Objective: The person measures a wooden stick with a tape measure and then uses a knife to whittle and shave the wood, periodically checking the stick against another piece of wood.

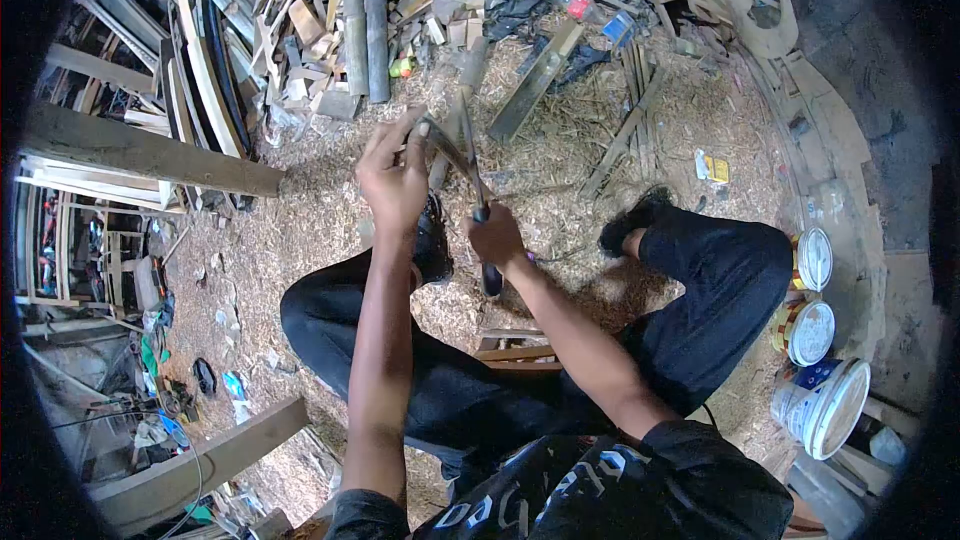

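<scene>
My right hand (497, 235) is closed round a slim metal tool with a black handle (482, 212); its narrow shaft points away from me. My left hand (393, 170) is raised, with thumb and fingers pinching the far end of a dark, flat metal strip (452, 150). This strip slants down towards my right hand and meets the tool's shaft just above it. Another black handle end (492, 280) shows below my right fist; which piece it belongs to is hidden. Both hands are held between my spread knees, above the shavings.
Wood offcuts (310, 25) are heaped at the far side, with two dark round poles (376, 30). A plank (537, 80) lies on the shavings-covered floor. Several lidded buckets (820, 408) stand to my right. Thick beams (150, 155) jut in from the left.
</scene>
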{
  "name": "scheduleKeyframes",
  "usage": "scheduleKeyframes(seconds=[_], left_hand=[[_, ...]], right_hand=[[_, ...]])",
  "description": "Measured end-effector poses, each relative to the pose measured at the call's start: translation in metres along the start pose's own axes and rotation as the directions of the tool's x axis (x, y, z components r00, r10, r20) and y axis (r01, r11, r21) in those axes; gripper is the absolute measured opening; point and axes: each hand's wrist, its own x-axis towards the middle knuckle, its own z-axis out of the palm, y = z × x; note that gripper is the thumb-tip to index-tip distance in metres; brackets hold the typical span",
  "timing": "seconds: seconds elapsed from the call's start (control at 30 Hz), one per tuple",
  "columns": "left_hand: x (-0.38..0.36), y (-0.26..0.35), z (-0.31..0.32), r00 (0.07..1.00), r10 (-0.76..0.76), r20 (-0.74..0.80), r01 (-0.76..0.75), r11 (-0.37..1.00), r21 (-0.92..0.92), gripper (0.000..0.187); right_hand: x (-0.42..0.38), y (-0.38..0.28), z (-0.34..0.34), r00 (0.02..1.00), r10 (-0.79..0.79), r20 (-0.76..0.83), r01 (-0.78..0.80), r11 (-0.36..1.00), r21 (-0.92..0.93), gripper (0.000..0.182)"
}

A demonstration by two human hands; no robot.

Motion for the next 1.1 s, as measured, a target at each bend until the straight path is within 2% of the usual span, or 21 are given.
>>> scheduleKeyframes(seconds=[0.03,0.07,0.1,0.17,0.3,0.33,0.37,0.4,0.43,0.5,0.53,0.6,0.7,0.77,0.8,0.83,0.9,0.93,1.03,1.07,1.1], left_hand=[[-0.002,0.001,-0.002,1.0,0.001,-0.003,-0.001,1.0,0.003,0.021],[-0.005,0.002,-0.003,0.996,-0.088,0.014,0.088,0.996,-0.025,0.021],[-0.006,0.003,-0.003,0.984,-0.175,0.032,0.176,0.983,-0.053,0.022],[-0.007,0.009,-0.003,0.996,-0.086,0.008,0.086,0.996,-0.003,0.022],[-0.01,0.015,0.0,1.0,0.004,0.003,-0.004,1.0,-0.007,0.021],[-0.012,0.017,0.0,0.999,-0.043,0.004,0.043,0.999,0.019,0.021],[-0.012,0.019,0.0,0.996,-0.088,0.005,0.088,0.995,0.045,0.021],[-0.012,0.012,0.001,0.998,-0.04,-0.044,0.04,0.999,-0.011,0.021],[-0.012,0.01,0.002,0.998,-0.036,-0.046,0.035,0.999,-0.011,0.021],[-0.011,0.007,0.001,0.996,-0.085,-0.008,0.085,0.996,-0.017,0.022],[-0.011,0.007,0.005,0.997,-0.075,-0.035,0.073,0.996,-0.045,0.023],[-0.008,0.011,0.003,0.998,-0.054,-0.021,0.054,0.999,-0.004,0.023],[-0.01,0.011,0.003,0.998,-0.058,0.016,0.059,0.998,-0.021,0.024],[-0.011,0.009,0.005,0.996,-0.089,0.019,0.09,0.994,-0.058,0.024],[-0.011,0.002,0.006,1.0,-0.008,0.012,0.008,1.0,-0.013,0.024],[-0.009,0.002,0.006,1.0,-0.005,0.006,0.005,1.0,-0.014,0.024],[-0.009,0.001,0.005,0.994,-0.111,0.011,0.111,0.991,-0.073,0.023],[-0.009,0.002,0.005,0.994,-0.11,0.008,0.11,0.991,-0.072,0.023],[-0.01,0.002,0.007,0.999,-0.031,-0.029,0.028,0.994,-0.103,0.022],[-0.011,0.0,0.009,0.998,-0.06,-0.034,0.055,0.989,-0.138,0.022],[-0.012,-0.002,0.01,0.995,-0.09,-0.04,0.082,0.981,-0.174,0.021]], right_hand=[[-0.007,-0.035,-0.014,1.0,-0.007,0.012,0.007,0.997,0.075,0.029],[-0.018,-0.064,-0.032,0.991,-0.118,0.061,0.112,0.989,0.092,0.028],[-0.022,-0.076,-0.036,0.991,-0.121,0.062,0.115,0.989,0.091,0.028],[-0.027,-0.088,-0.036,0.928,-0.355,-0.11,0.372,0.877,0.306,0.014],[-0.019,-0.055,-0.016,0.903,-0.37,-0.217,0.416,0.88,0.23,0.012],[-0.01,-0.03,-0.009,0.955,-0.274,-0.111,0.294,0.917,0.27,0.011],[0.001,-0.005,0.001,0.949,-0.273,-0.159,0.3,0.936,0.184,0.011],[0.011,0.03,0.005,0.994,-0.101,0.036,0.087,0.956,0.28,0.014],[0.008,0.028,-0.007,0.992,0.034,0.123,-0.051,0.989,0.139,0.017],[0.004,0.021,-0.01,0.992,0.068,0.109,-0.08,0.991,0.111,0.016],[0.001,0.008,-0.012,0.992,0.067,0.108,-0.079,0.991,0.111,0.016],[-0.01,-0.027,-0.018,0.985,-0.17,0.017,0.155,0.934,0.322,0.012],[-0.024,-0.078,-0.035,0.95,-0.298,-0.097,0.312,0.872,0.378,0.009],[-0.02,-0.069,-0.028,0.934,-0.33,-0.134,0.356,0.862,0.359,0.008],[-0.017,-0.061,-0.024,0.916,-0.361,-0.177,0.401,0.852,0.338,0.008],[-0.012,-0.053,-0.022,0.913,-0.367,-0.177,0.406,0.85,0.335,0.008],[-0.004,-0.028,-0.019,0.998,-0.016,0.062,-0.009,0.926,0.377,0.009],[0.0,-0.019,-0.02,0.997,-0.031,0.072,0.013,0.972,0.236,0.014],[-0.005,-0.021,-0.02,0.997,0.004,0.082,-0.024,0.969,0.246,0.013],[-0.007,-0.024,-0.024,0.985,-0.129,0.115,0.08,0.931,0.357,0.009],[-0.023,-0.059,-0.031,0.987,-0.162,-0.004,0.15,0.902,0.404,0.008]])
